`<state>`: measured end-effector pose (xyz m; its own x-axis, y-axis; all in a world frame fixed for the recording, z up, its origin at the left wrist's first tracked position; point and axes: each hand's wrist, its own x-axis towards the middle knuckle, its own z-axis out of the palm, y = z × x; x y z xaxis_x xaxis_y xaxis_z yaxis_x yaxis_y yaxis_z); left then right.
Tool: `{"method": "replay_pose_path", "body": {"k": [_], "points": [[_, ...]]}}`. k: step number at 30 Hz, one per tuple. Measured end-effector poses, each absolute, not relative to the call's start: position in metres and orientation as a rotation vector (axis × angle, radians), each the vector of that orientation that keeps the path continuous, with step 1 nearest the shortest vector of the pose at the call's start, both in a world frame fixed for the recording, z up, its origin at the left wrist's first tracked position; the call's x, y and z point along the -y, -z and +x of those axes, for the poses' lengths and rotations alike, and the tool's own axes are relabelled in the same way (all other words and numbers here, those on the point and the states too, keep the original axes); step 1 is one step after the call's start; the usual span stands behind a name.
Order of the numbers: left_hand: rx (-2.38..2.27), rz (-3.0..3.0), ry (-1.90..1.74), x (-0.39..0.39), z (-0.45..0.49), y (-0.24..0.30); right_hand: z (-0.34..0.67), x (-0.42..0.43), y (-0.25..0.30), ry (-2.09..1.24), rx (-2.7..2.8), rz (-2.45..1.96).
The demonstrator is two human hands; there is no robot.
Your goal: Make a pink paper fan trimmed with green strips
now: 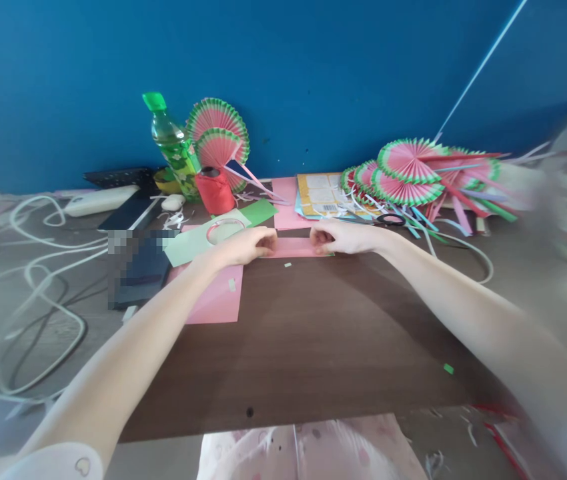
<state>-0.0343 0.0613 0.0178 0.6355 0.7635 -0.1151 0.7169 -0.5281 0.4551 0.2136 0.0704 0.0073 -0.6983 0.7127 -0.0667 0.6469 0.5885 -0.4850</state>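
A narrow pink strip of paper (293,248) lies across the far part of the brown table (308,333), with a trace of green at its right end. My left hand (249,245) pinches its left end, the fingers curled in. At the right end my right hand (341,237) has its thumb and fingers closed on the same paper. Left of my left hand a roll of clear tape (224,230) rests on a pale green sheet (186,245). Under that lies a pink sheet (216,297). Scissors (388,219) lie just beyond my right hand.
A green-capped bottle (171,143), a red can-like container (215,190) and paper fans (218,127) stand by the blue wall. More pink-green fans (411,170) are piled at the back right. White cables (58,310) and a dark phone-like slab (143,270) occupy the left.
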Motion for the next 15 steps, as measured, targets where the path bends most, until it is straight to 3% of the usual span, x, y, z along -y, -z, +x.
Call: {"method": "replay_pose_path", "body": {"k": [10,15], "points": [[-1.326,2.802,-0.008,-0.041,-0.025,-0.031,0.212,-0.066,-0.007,-0.857,2.638,-1.024],[-1.331,2.914,0.056,-0.036,-0.022,-0.035,0.206,-0.059,-0.021,-0.672,2.762,-1.097]]}}
